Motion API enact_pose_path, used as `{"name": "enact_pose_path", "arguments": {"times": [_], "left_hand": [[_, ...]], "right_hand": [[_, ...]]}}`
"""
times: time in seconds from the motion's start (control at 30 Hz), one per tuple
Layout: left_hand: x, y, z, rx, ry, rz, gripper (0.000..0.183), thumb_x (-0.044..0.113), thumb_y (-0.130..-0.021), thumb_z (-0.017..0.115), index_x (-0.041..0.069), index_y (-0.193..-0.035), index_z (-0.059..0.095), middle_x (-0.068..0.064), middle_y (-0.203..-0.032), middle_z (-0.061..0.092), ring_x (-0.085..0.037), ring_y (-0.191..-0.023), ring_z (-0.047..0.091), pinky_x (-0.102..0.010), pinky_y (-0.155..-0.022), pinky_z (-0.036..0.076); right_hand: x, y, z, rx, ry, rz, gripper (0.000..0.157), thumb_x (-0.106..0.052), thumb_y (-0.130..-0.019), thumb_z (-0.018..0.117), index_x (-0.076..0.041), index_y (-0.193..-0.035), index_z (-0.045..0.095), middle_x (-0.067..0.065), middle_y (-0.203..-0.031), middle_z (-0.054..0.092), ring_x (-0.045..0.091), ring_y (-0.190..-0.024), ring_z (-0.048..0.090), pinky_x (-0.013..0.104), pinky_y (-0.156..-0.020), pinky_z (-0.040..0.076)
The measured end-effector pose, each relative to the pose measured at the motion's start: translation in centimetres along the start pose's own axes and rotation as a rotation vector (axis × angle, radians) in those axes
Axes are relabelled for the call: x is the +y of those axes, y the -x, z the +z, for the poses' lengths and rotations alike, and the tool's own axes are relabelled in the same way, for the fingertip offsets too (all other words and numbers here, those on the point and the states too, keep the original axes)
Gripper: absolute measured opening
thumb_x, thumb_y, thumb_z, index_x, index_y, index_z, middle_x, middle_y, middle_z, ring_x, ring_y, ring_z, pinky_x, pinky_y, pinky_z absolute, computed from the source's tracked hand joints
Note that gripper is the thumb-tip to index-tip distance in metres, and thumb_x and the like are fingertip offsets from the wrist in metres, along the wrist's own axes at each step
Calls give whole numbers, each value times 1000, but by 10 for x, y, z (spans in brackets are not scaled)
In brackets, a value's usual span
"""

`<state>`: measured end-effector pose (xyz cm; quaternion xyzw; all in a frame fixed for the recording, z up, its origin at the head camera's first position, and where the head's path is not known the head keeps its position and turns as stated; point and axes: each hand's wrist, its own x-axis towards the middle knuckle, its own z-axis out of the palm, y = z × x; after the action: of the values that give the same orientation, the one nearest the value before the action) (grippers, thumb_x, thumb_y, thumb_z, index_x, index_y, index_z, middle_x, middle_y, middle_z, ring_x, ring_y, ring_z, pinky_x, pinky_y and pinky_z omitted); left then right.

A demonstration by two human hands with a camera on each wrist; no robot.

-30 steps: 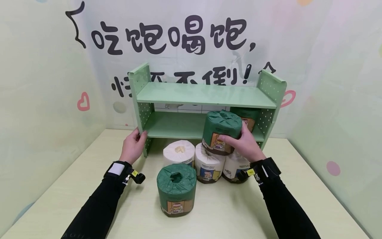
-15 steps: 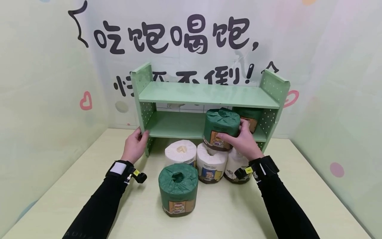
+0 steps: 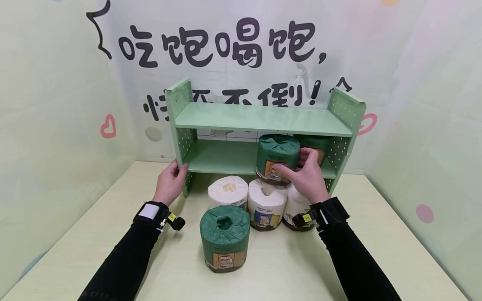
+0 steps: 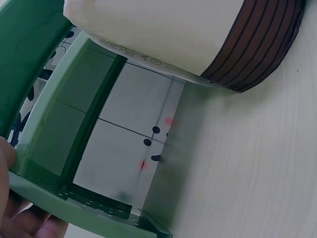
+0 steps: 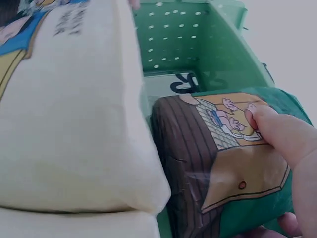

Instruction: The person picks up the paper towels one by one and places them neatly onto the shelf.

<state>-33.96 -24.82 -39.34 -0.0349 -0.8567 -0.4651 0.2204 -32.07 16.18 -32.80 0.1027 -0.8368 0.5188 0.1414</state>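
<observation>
My right hand (image 3: 309, 174) grips a green-wrapped toilet paper roll (image 3: 278, 155), thumb across its front picture and fingers round its right side. The roll overlaps the middle board of the green shelf rack (image 3: 263, 117); in the right wrist view its brown base end (image 5: 185, 163) lies beside the rack. My left hand (image 3: 170, 182) holds the rack's left side panel, thumb in front, and in the left wrist view its fingers (image 4: 34, 223) curl behind the panel. Another green roll (image 3: 318, 145) stands on the middle board at the right, partly hidden by my right hand.
White toilet paper rolls stand on the table before the rack: one at left (image 3: 227, 192), one in the middle (image 3: 267, 205), one at right (image 3: 295, 205) partly behind my wrist. Nearer me is a green roll (image 3: 224, 238). A printed backdrop (image 3: 226, 42) rises behind.
My right hand has carried the green roll back and slightly up, onto the line of the middle board, leaving more of the white rolls showing. The left hand keeps its hold on the rack.
</observation>
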Motion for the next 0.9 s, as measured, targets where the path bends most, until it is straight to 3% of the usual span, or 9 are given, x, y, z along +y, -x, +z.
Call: {"name": "enact_pose_path", "arguments": {"times": [0.2,0.43,0.53,0.63,0.73,0.9], "left_hand": [[-2,-2,0,0,2,2,48,37,-118,48,3,-150,62,-27,-121,74,-27,-98,64,-22,-73,52],[-4,-3,1,7,-3,7,47,37,-118,49,4,-148,63,-26,-119,74,-27,-97,63,-24,-72,51],[-4,-4,2,5,-7,9,47,37,-118,49,4,-149,63,-27,-119,74,-28,-97,63,-24,-73,51],[-4,-4,2,4,-6,10,47,37,-118,48,4,-148,63,-27,-118,74,-28,-96,63,-24,-72,51],[-4,-4,2,6,-7,11,46,37,-118,48,4,-146,64,-26,-114,73,-27,-92,61,-25,-70,50],[-3,-3,2,9,-11,12,46,38,-118,48,3,-143,65,-26,-110,72,-26,-89,59,-26,-68,49]], "right_hand": [[0,2,6,78,76,-41,89,-42,-94,89,2,-148,35,24,-137,45,35,-119,51,44,-103,46],[-1,5,7,81,165,-58,58,-44,-97,86,-8,-109,42,9,-94,49,27,-86,50,36,-78,39],[-2,5,6,79,192,-90,52,-43,-98,85,-9,-98,45,6,-85,48,25,-79,49,35,-74,38],[-3,5,6,56,182,-92,47,-43,-98,85,-9,-100,53,7,-90,59,24,-84,58,34,-77,46],[-4,5,5,3,150,-68,47,-43,-99,84,-7,-116,59,12,-108,69,27,-99,68,40,-89,56],[-5,5,5,-79,114,-50,58,-44,-102,80,-6,-139,57,18,-133,67,34,-122,69,50,-107,57]]}}
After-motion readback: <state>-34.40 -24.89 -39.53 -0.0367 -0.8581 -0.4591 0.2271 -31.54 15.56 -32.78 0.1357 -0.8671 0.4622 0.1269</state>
